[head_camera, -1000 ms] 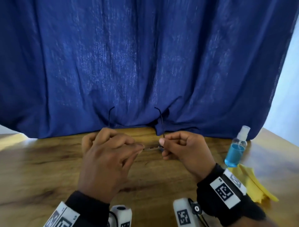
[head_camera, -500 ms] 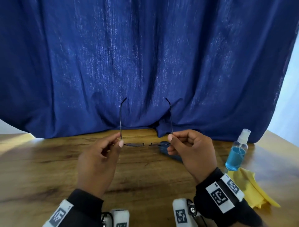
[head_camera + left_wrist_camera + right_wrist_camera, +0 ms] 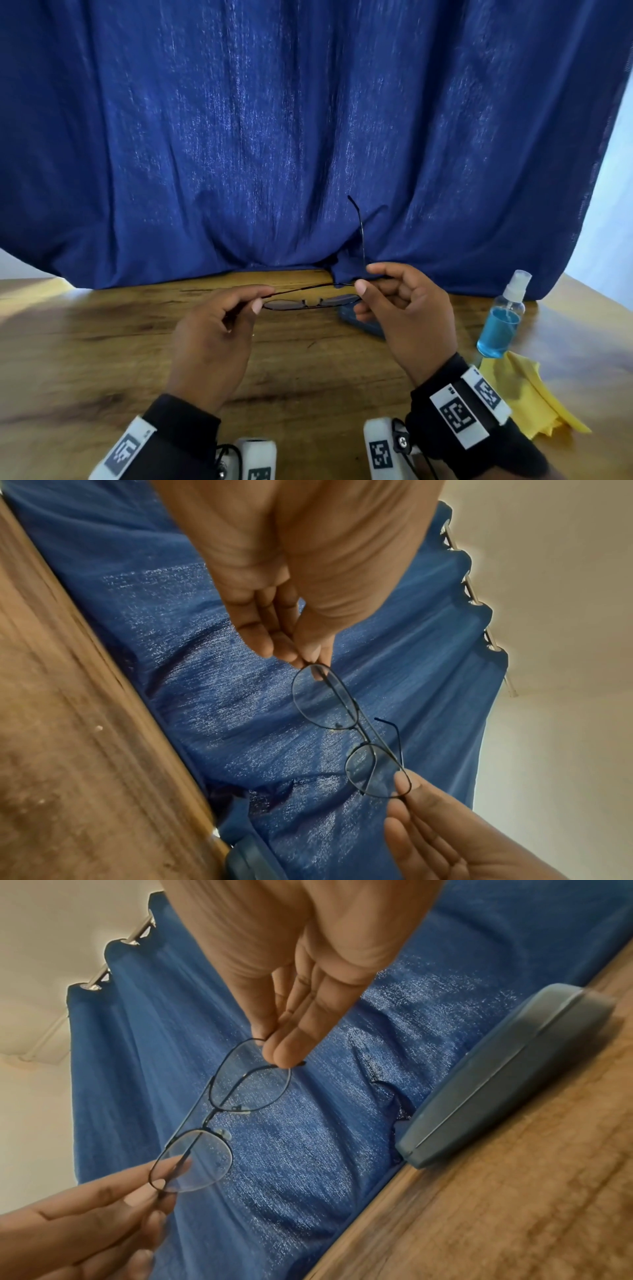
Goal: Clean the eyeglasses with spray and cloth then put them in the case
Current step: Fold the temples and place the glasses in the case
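Both hands hold thin-framed eyeglasses (image 3: 310,303) above the wooden tabletop (image 3: 102,342), lenses facing down: the left hand (image 3: 212,346) pinches the frame's left end between thumb and fingertips, the right hand (image 3: 407,318) pinches the right end. 1 temple arm lies folded across the frame; the other stands up against the blue curtain (image 3: 274,137) at the tabletop's far edge. A closed blue-grey case (image 3: 507,1069) lies on the tabletop under the right hand, near the far edge. Toward the right edge stand a spray bottle (image 3: 501,318) of blue liquid and, just beside it, a crumpled yellow cloth (image 3: 520,394)
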`<control>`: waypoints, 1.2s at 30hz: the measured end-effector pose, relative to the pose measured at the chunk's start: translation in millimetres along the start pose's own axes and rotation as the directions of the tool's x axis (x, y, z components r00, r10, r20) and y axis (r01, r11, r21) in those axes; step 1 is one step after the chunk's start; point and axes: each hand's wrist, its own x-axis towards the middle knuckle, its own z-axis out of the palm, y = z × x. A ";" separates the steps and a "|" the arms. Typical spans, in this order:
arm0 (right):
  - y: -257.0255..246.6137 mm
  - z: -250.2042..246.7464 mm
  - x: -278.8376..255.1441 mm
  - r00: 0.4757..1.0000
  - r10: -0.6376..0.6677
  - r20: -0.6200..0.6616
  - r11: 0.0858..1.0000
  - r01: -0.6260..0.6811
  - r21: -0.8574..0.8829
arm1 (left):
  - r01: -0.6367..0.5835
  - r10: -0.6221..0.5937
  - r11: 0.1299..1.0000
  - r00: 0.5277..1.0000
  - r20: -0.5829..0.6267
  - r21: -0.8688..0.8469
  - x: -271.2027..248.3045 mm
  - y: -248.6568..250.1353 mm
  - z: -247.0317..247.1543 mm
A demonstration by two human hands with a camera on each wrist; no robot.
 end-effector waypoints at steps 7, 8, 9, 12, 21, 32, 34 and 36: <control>3.5 -3.3 1.3 0.996 -0.052 0.067 0.992 0.059 -0.112 | 0.067 -0.067 0.998 0.997 -0.031 0.007 -0.3 0.8 0.5; 3.3 -4.6 2.2 0.994 -0.032 0.100 0.989 0.046 -0.139 | 0.072 -0.072 0.997 0.997 -0.034 0.005 0.0 0.3 -0.2; 3.2 -6.2 3.2 0.990 0.005 0.144 0.988 0.018 -0.154 | 0.070 -0.069 0.998 0.997 -0.039 0.006 0.8 -0.6 -0.8; -0.1 -11.9 6.8 0.932 0.189 0.310 0.981 -0.161 -0.112 | 0.100 -0.100 0.995 0.995 0.005 0.005 3.0 -3.1 -5.4; 5.3 -28.6 15.2 0.760 0.515 0.397 0.857 -0.440 -0.269 | 0.290 -0.336 0.942 0.834 0.439 0.169 4.2 -10.3 -15.1; 24.2 -23.1 12.1 0.576 0.715 0.397 0.694 -0.514 -0.504 | 0.402 -0.527 0.850 0.650 0.548 0.341 0.5 -13.6 -2.0; 24.9 -22.5 12.3 0.575 0.720 0.389 0.689 -0.532 -0.492 | 0.406 -0.534 0.845 0.654 0.536 0.347 0.6 -14.1 -1.4; 25.4 -22.8 13.2 0.579 0.719 0.384 0.689 -0.526 -0.498 | 0.408 -0.536 0.844 0.655 0.533 0.347 0.5 -14.8 -0.8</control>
